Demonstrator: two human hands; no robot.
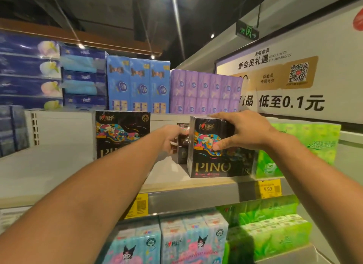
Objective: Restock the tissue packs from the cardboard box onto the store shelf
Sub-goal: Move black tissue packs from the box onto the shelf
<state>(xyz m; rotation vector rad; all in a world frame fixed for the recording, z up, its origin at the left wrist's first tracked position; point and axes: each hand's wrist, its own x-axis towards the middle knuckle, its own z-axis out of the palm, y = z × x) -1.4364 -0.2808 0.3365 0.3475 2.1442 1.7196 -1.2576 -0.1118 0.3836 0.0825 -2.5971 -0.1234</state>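
Observation:
A black PINO tissue pack (212, 161) stands near the front of the middle shelf (192, 185). My right hand (243, 129) grips its top corner, thumb on the printed front. My left hand (172, 138) reaches past the pack's left side and touches another black pack (181, 154) standing deeper on the shelf; its fingers are partly hidden, so its grasp is unclear. A further black PINO pack (121, 134) stands to the left. The cardboard box is out of view.
Green tissue packs (298, 145) sit right of the black pack. Blue and purple packs (204, 90) fill the shelf above. Pastel cartoon packs (176, 242) and more green packs line the shelf below. Yellow price tags (268, 189) hang on the shelf edge.

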